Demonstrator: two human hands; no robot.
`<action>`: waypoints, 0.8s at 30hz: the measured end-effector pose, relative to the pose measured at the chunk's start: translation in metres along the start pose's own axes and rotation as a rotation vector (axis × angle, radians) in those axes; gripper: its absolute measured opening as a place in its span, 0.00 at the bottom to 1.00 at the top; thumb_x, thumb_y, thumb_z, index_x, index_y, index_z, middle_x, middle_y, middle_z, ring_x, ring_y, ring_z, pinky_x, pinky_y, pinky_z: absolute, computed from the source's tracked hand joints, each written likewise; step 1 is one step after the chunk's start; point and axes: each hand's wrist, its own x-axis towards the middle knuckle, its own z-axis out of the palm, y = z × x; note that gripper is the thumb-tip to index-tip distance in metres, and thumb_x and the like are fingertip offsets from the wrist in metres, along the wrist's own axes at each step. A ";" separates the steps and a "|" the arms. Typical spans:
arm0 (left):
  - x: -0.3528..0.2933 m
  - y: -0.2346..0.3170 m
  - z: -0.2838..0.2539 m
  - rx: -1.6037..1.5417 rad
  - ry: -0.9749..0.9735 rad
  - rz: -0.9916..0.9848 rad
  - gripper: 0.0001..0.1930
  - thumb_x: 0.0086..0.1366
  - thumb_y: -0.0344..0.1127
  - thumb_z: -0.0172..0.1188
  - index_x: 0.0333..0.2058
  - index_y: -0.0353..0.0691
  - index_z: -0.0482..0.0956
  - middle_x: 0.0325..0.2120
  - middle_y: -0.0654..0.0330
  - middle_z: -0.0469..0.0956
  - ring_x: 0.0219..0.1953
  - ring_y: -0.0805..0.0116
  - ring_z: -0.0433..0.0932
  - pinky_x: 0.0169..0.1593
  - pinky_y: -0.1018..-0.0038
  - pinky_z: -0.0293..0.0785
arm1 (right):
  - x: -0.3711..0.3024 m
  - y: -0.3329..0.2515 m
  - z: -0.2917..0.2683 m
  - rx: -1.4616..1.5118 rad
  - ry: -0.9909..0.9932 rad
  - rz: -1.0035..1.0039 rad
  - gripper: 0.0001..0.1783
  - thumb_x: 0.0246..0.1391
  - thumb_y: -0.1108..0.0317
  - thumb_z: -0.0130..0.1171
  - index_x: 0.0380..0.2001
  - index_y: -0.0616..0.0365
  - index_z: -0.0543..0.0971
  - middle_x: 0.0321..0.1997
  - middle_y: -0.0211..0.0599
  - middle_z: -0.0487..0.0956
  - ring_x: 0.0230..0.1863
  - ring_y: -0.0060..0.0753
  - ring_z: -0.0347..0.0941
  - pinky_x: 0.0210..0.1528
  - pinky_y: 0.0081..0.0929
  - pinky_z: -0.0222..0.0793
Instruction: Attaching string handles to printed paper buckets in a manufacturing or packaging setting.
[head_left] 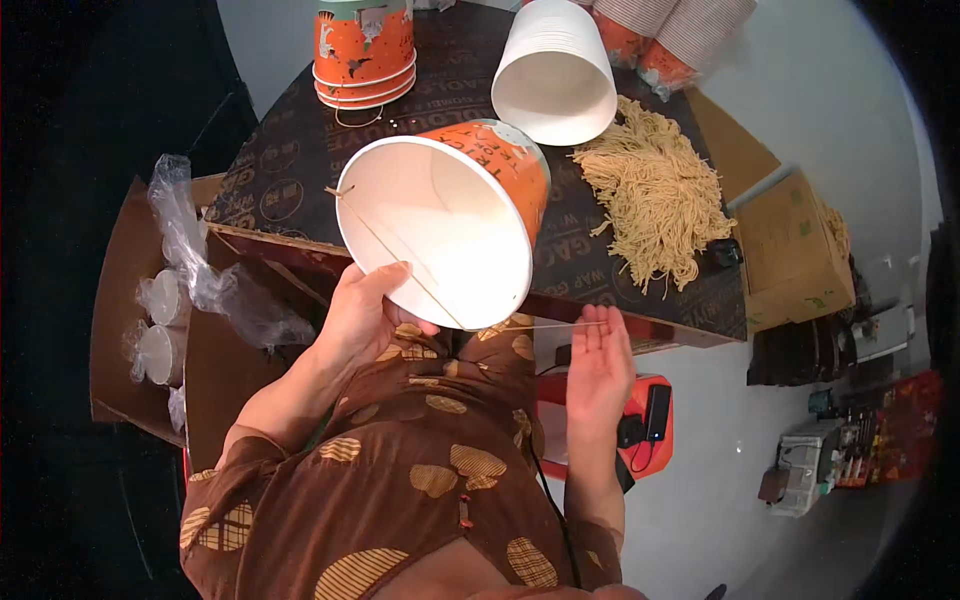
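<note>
An orange paper bucket [450, 225] with a white inside is tilted over the table's near edge, its mouth toward me. My left hand [365, 310] grips its lower left rim, thumb inside and fingers underneath. A thin tan cord [540, 326] has a knotted end outside the left rim, crosses the inside and leaves over the lower rim. From there it runs taut to my right hand [600, 365], palm up, which pinches it at the fingertips. How the cord passes the lower rim is hard to make out.
On the dark table [280, 170] are stacked orange buckets [365, 65], a white nested stack [555, 85] and a heap of tan cords [660, 190]. More wrapped stacks [660, 35] stand behind. A cardboard box [225, 370] with plastic wrap [210, 265] is left; another box [795, 255] and a red stool [655, 395] are right.
</note>
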 end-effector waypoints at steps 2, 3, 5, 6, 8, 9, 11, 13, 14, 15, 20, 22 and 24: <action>-0.001 0.000 0.002 -0.007 -0.004 -0.004 0.20 0.68 0.28 0.42 0.53 0.16 0.59 0.41 0.37 0.76 0.31 0.54 0.82 0.28 0.69 0.85 | 0.008 -0.007 0.004 0.082 -0.002 -0.011 0.15 0.65 0.69 0.50 0.51 0.65 0.72 0.48 0.38 0.76 0.53 0.37 0.71 0.60 0.39 0.66; -0.001 0.000 0.003 -0.015 -0.006 -0.010 0.21 0.67 0.28 0.43 0.53 0.15 0.59 0.40 0.37 0.76 0.30 0.54 0.82 0.27 0.69 0.85 | 0.010 -0.009 0.011 0.081 0.095 -0.007 0.10 0.65 0.71 0.50 0.47 0.61 0.73 0.41 0.35 0.76 0.36 0.26 0.72 0.44 0.28 0.71; 0.000 -0.001 0.001 -0.029 -0.008 -0.025 0.21 0.67 0.28 0.43 0.53 0.15 0.59 0.40 0.37 0.76 0.29 0.54 0.82 0.26 0.69 0.84 | 0.010 -0.014 0.012 0.051 -0.071 0.030 0.09 0.65 0.71 0.51 0.47 0.59 0.73 0.39 0.33 0.76 0.29 0.22 0.67 0.36 0.23 0.67; 0.000 0.000 0.001 -0.044 -0.008 -0.037 0.21 0.67 0.28 0.43 0.53 0.15 0.58 0.40 0.37 0.77 0.29 0.54 0.82 0.25 0.69 0.84 | 0.010 -0.017 0.013 0.020 -0.240 0.068 0.09 0.65 0.71 0.51 0.47 0.57 0.73 0.37 0.32 0.76 0.22 0.18 0.62 0.27 0.18 0.62; 0.000 -0.001 0.000 -0.052 -0.016 -0.053 0.22 0.67 0.28 0.43 0.54 0.15 0.58 0.40 0.37 0.77 0.29 0.54 0.82 0.25 0.69 0.84 | 0.001 -0.013 0.032 -0.141 -0.218 0.072 0.12 0.66 0.71 0.48 0.52 0.57 0.71 0.34 0.33 0.76 0.16 0.14 0.51 0.21 0.16 0.50; 0.000 0.000 -0.001 -0.063 -0.021 -0.063 0.22 0.67 0.28 0.44 0.54 0.15 0.58 0.39 0.37 0.77 0.29 0.54 0.82 0.25 0.69 0.84 | -0.003 -0.012 0.039 -0.195 -0.258 0.077 0.14 0.66 0.71 0.48 0.53 0.58 0.70 0.33 0.32 0.75 0.17 0.13 0.51 0.21 0.15 0.51; 0.002 -0.001 0.000 -0.076 -0.028 -0.064 0.22 0.67 0.29 0.44 0.54 0.16 0.57 0.39 0.38 0.77 0.29 0.54 0.82 0.25 0.68 0.85 | -0.009 -0.014 0.055 -0.277 -0.287 0.049 0.17 0.65 0.72 0.49 0.56 0.60 0.67 0.33 0.34 0.76 0.18 0.12 0.53 0.20 0.13 0.50; 0.002 -0.002 0.001 -0.090 -0.034 -0.063 0.23 0.67 0.29 0.45 0.55 0.16 0.57 0.39 0.38 0.77 0.28 0.54 0.82 0.25 0.68 0.85 | -0.012 -0.015 0.062 -0.395 -0.333 0.044 0.19 0.64 0.73 0.51 0.57 0.63 0.65 0.33 0.37 0.78 0.18 0.12 0.54 0.20 0.12 0.50; 0.002 -0.002 0.002 -0.089 -0.030 -0.075 0.23 0.66 0.29 0.45 0.55 0.17 0.57 0.39 0.38 0.77 0.28 0.54 0.83 0.25 0.68 0.85 | -0.012 -0.015 0.065 -0.393 -0.333 0.043 0.19 0.64 0.73 0.51 0.57 0.63 0.65 0.33 0.37 0.78 0.18 0.12 0.54 0.20 0.12 0.50; 0.002 -0.002 0.002 -0.089 -0.026 -0.088 0.24 0.66 0.30 0.46 0.55 0.18 0.57 0.39 0.38 0.77 0.28 0.54 0.83 0.25 0.68 0.85 | -0.013 -0.015 0.067 -0.411 -0.340 0.030 0.18 0.64 0.74 0.51 0.55 0.64 0.67 0.33 0.40 0.79 0.17 0.11 0.54 0.19 0.12 0.50; 0.002 -0.005 0.000 -0.130 -0.031 -0.102 0.24 0.66 0.30 0.47 0.56 0.18 0.56 0.39 0.39 0.77 0.28 0.54 0.83 0.25 0.68 0.85 | -0.016 -0.017 0.076 -0.481 -0.406 0.016 0.07 0.62 0.75 0.53 0.42 0.67 0.75 0.31 0.45 0.81 0.15 0.12 0.57 0.18 0.11 0.51; 0.001 -0.005 0.000 -0.141 -0.038 -0.117 0.24 0.66 0.30 0.47 0.55 0.18 0.57 0.39 0.39 0.77 0.28 0.54 0.83 0.25 0.68 0.85 | -0.021 -0.021 0.083 -0.527 -0.404 0.007 0.06 0.62 0.75 0.54 0.40 0.66 0.75 0.29 0.41 0.80 0.16 0.11 0.58 0.19 0.11 0.53; 0.001 -0.005 0.001 -0.161 -0.049 -0.119 0.24 0.66 0.30 0.48 0.55 0.18 0.56 0.39 0.39 0.77 0.28 0.54 0.83 0.24 0.67 0.85 | -0.023 -0.021 0.086 -0.572 -0.401 -0.001 0.05 0.61 0.74 0.55 0.38 0.66 0.76 0.28 0.37 0.79 0.18 0.11 0.60 0.20 0.11 0.54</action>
